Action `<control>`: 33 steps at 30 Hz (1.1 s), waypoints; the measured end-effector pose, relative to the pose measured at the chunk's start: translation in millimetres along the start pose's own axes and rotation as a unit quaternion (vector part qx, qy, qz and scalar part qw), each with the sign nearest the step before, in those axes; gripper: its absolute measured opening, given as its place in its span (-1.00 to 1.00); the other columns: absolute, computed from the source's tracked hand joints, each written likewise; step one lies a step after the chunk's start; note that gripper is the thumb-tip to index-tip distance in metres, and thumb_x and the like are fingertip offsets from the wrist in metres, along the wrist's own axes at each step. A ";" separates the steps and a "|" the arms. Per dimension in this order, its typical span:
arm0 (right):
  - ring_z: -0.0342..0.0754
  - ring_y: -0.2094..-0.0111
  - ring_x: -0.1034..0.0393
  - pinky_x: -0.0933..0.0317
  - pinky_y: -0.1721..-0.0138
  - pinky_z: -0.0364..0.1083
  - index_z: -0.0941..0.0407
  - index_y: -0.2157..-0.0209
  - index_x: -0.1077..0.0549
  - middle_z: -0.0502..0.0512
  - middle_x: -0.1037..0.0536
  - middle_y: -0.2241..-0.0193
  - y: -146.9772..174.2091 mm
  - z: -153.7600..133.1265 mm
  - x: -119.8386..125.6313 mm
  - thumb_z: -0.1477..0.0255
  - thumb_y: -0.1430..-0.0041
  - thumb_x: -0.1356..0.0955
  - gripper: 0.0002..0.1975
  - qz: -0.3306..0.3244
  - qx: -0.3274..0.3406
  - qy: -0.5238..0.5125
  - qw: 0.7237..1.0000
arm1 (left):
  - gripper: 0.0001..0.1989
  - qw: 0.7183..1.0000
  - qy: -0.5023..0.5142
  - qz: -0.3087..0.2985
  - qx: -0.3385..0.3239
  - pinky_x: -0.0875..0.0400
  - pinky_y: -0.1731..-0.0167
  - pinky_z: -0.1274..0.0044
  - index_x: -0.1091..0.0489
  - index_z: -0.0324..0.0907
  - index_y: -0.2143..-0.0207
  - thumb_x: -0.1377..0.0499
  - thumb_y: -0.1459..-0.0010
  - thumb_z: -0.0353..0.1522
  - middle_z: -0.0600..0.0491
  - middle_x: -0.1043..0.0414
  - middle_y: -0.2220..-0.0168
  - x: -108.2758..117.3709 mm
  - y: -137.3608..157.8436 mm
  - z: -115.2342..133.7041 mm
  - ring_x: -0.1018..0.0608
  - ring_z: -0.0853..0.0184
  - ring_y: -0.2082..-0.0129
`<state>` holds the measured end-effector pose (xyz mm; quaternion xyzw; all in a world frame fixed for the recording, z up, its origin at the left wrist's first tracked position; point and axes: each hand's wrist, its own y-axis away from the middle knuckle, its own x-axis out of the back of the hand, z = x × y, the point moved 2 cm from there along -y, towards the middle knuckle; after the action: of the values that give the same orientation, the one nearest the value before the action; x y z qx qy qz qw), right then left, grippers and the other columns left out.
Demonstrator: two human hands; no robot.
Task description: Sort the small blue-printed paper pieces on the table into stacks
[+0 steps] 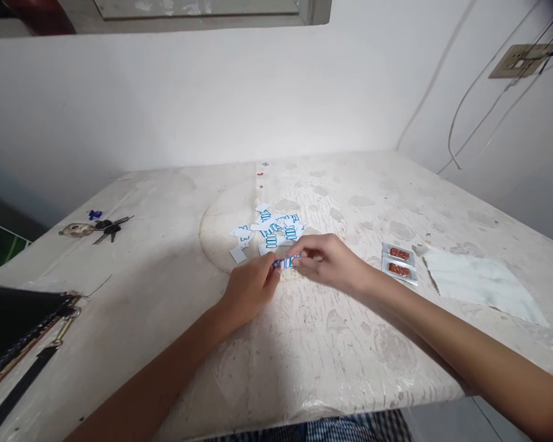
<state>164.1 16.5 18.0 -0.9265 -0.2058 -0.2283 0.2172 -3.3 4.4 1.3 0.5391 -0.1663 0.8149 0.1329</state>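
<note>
Between my two hands is a small white paper piece with blue print (286, 263), held just above the table. The fingers of my left hand (251, 282) pinch its left end. My right hand (327, 261) grips the right end between thumb and fingers. Right beyond my hands lies a loose pile of white paper pieces (271, 236) with blue printed marks, some overlapping. One plain piece (238, 255) sits at the pile's near left side. My fingers cover part of the held piece.
On the left lie keys (108, 227) with a keyring and a black bag (23, 331) with a strap. To the right are a blister pack (399, 263) with reddish-brown tablets and a white cloth or paper (482, 285). Cables hang from a wall socket (520, 61).
</note>
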 end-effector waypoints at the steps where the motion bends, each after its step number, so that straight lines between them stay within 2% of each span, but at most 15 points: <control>1: -0.18 0.45 -0.29 -0.18 0.45 -0.16 0.13 0.34 -0.44 0.02 -0.45 0.44 0.9 -1.9 -1.5 0.57 -0.08 -0.22 -0.81 -0.008 0.033 0.039 0.999 | -0.81 1.000 0.003 -0.002 0.000 -0.08 0.54 0.59 -0.27 -0.11 0.26 0.09 -0.16 -0.31 0.15 -0.36 0.45 0.1 0.1 -0.2 -0.38 0.42 0.49; 3: -0.17 0.37 -0.30 -0.18 0.37 -0.16 0.14 0.33 -0.45 0.05 -0.44 0.39 2.5 -3.5 -5.1 0.63 -0.08 -0.19 -0.75 -0.008 0.086 0.089 0.992 | -0.84 1.000 0.009 -0.007 0.003 -0.06 0.55 0.59 -0.27 -0.11 0.29 0.06 -0.14 -0.32 0.16 -0.34 0.48 0.1 0.1 -0.6 -0.36 0.43 0.51; 5: -0.16 0.35 -0.30 -0.18 0.34 -0.16 0.16 0.31 -0.44 0.08 -0.42 0.37 3.7 -1.8 -9.1 0.64 -0.08 -0.19 -0.75 0.009 0.103 0.114 0.988 | -0.86 1.000 0.015 -0.010 0.009 -0.05 0.55 0.60 -0.26 -0.11 0.30 0.05 -0.12 -0.33 0.17 -0.32 0.50 0.0 0.1 -0.8 -0.35 0.44 0.51; 14: -0.18 0.42 -0.23 -0.12 0.42 -0.18 0.17 0.39 -0.39 0.06 -0.36 0.42 5.0 1.6 -17.2 0.60 -0.11 -0.19 -0.83 0.072 0.050 0.151 0.985 | -0.83 0.999 0.029 -0.013 0.004 -0.09 0.52 0.60 -0.25 -0.09 0.24 0.03 -0.09 -0.36 0.19 -0.31 0.50 0.6 0.7 -1.3 -0.35 0.44 0.49; 23: -0.20 0.48 -0.20 -0.07 0.44 -0.18 0.15 0.46 -0.35 0.00 -0.37 0.47 6.3 -0.7 -22.1 0.63 -0.06 -0.22 -0.86 0.078 0.003 0.152 0.985 | -0.80 1.000 0.009 -0.008 0.003 -0.11 0.52 0.59 -0.26 -0.10 0.23 0.06 -0.09 -0.38 0.13 -0.37 0.39 -1.6 0.9 -2.3 -0.38 0.42 0.46; 27: -0.19 0.46 -0.20 -0.07 0.46 -0.18 0.14 0.48 -0.33 0.02 -0.34 0.43 6.9 1.8 -21.8 0.61 -0.04 -0.24 -0.89 0.085 -0.021 0.156 0.984 | -0.80 1.000 0.003 -0.003 0.000 -0.13 0.51 0.58 -0.26 -0.10 0.22 0.10 -0.14 -0.35 0.12 -0.38 0.37 -2.4 0.7 -3.0 -0.39 0.41 0.45; 29: -0.17 0.43 -0.21 -0.09 0.45 -0.18 0.14 0.41 -0.33 0.05 -0.33 0.35 7.1 3.8 -20.5 0.59 -0.04 -0.25 -0.91 0.086 -0.019 0.152 0.984 | -0.79 1.000 0.002 -0.004 -0.003 -0.13 0.50 0.58 -0.26 -0.11 0.23 0.12 -0.16 -0.35 0.12 -0.38 0.37 -2.1 0.8 -2.8 -0.39 0.41 0.45; 33: -0.16 0.40 -0.24 -0.14 0.40 -0.16 0.11 0.17 -0.32 0.09 -0.36 0.26 6.7 7.1 -20.2 0.59 -0.04 -0.25 -0.72 0.037 0.002 0.125 0.991 | -0.79 1.000 0.007 -0.003 -0.007 -0.13 0.50 0.57 -0.27 -0.11 0.24 0.12 -0.16 -0.35 0.11 -0.38 0.38 -0.9 1.6 -2.0 -0.40 0.40 0.45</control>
<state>153.4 8.8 -0.1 -0.8970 -0.1433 -0.3340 0.2516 -5.2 3.8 -0.4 0.5325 -0.1700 0.8173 0.1402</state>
